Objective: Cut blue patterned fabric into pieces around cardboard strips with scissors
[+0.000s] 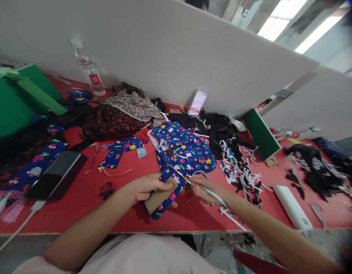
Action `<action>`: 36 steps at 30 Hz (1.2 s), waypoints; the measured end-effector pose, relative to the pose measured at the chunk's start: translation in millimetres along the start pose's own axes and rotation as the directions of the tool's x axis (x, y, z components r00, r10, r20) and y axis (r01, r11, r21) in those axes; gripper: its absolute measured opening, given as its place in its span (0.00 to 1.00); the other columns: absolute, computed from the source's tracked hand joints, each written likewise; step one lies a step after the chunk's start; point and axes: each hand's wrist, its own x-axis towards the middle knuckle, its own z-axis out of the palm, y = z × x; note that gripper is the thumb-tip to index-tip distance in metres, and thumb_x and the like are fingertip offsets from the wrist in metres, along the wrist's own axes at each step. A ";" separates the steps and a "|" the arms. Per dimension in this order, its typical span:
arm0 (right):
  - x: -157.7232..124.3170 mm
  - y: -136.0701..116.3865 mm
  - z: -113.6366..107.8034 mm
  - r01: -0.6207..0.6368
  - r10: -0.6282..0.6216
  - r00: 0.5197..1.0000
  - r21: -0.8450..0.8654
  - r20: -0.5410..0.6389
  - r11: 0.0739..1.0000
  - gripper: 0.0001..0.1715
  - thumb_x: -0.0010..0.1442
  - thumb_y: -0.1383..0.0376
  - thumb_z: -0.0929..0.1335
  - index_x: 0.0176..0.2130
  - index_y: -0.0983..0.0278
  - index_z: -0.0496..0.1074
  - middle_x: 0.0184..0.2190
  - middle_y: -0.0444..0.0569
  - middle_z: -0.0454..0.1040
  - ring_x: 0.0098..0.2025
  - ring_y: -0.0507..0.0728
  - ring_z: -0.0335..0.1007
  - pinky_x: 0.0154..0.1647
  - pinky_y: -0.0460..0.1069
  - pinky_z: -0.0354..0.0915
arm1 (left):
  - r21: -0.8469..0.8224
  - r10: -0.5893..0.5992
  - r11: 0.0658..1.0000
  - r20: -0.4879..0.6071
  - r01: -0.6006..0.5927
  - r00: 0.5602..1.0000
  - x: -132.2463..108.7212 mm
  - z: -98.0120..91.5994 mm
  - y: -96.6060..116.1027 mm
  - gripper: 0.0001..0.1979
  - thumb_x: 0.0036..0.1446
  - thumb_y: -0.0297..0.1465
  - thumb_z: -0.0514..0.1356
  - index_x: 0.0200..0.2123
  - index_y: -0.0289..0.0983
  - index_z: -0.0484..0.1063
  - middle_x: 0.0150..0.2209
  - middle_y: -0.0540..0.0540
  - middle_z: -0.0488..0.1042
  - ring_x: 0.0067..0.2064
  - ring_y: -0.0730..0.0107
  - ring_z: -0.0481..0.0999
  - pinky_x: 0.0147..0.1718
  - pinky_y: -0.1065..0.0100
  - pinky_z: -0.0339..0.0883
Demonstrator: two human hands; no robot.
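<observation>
My left hand [149,187] is closed on a brown cardboard piece [160,198] pressed against blue cartoon-print fabric [184,152] near the front edge of the red table [87,205]. My right hand [204,189] grips metal scissors [190,180] through their handles. The blades point left and up into the fabric beside the cardboard. The fabric spreads away from me toward the table's middle.
A black phone [57,173] on a white cable lies at left. A water bottle [88,70] stands by the white partition. Dark floral cloth [113,120], black cloth and white strip scraps [239,167] pile up behind. Green boards [260,133] lean at both sides. A white bar [292,205] lies right.
</observation>
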 end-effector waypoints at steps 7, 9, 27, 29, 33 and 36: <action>1.1 3.2 -2.6 -0.011 0.011 1.000 -0.011 0.022 1.000 0.27 0.59 0.44 0.57 0.41 0.62 0.66 0.21 0.40 0.57 0.17 0.46 0.49 0.13 0.43 0.50 | -0.003 -0.005 1.000 -0.025 0.004 1.000 -2.0 1.4 0.7 0.19 0.44 0.34 0.67 0.40 0.34 0.69 0.29 0.44 0.75 0.33 0.56 0.79 0.34 0.60 0.71; 0.2 -1.0 -4.1 0.011 -0.011 1.000 -0.001 0.027 1.000 0.27 0.59 0.44 0.57 0.39 0.63 0.65 0.21 0.39 0.56 0.17 0.46 0.49 0.14 0.43 0.50 | 0.001 -0.013 1.000 -0.032 0.013 0.999 -2.9 2.2 1.4 0.19 0.44 0.34 0.67 0.39 0.34 0.69 0.28 0.45 0.75 0.33 0.57 0.79 0.33 0.61 0.70; -4.5 -16.7 -6.5 0.017 -0.028 0.994 0.100 0.110 0.995 0.32 0.54 0.40 0.59 0.39 0.64 0.64 0.18 0.37 0.51 0.16 0.46 0.44 0.12 0.42 0.46 | -0.004 -0.025 1.000 0.025 0.026 0.999 -6.5 5.0 3.8 0.17 0.45 0.34 0.66 0.38 0.33 0.71 0.29 0.44 0.75 0.31 0.57 0.79 0.30 0.63 0.71; -5.0 -20.9 -7.1 0.024 -0.035 0.994 0.097 0.107 0.995 0.32 0.54 0.40 0.60 0.38 0.64 0.64 0.18 0.36 0.51 0.16 0.45 0.44 0.12 0.42 0.45 | 0.005 -0.021 1.000 0.037 0.021 0.999 -6.5 3.6 3.5 0.18 0.45 0.34 0.66 0.39 0.33 0.71 0.30 0.43 0.76 0.31 0.58 0.79 0.31 0.63 0.71; -5.1 -21.3 -7.0 0.054 -0.063 0.993 0.088 0.099 0.995 0.33 0.53 0.39 0.60 0.37 0.66 0.65 0.19 0.37 0.53 0.18 0.45 0.47 0.14 0.41 0.46 | 0.021 0.001 1.000 0.068 -0.003 0.998 -6.8 1.7 3.4 0.18 0.46 0.34 0.65 0.41 0.34 0.71 0.35 0.40 0.76 0.32 0.59 0.79 0.32 0.63 0.70; -5.4 -11.9 -5.5 0.024 -0.034 0.995 0.107 0.095 0.994 0.31 0.55 0.41 0.60 0.39 0.65 0.65 0.20 0.38 0.54 0.17 0.45 0.47 0.13 0.42 0.47 | 0.023 0.007 1.000 0.055 -0.008 0.998 -6.9 1.4 3.4 0.18 0.46 0.34 0.65 0.41 0.34 0.71 0.35 0.41 0.76 0.32 0.59 0.79 0.31 0.64 0.70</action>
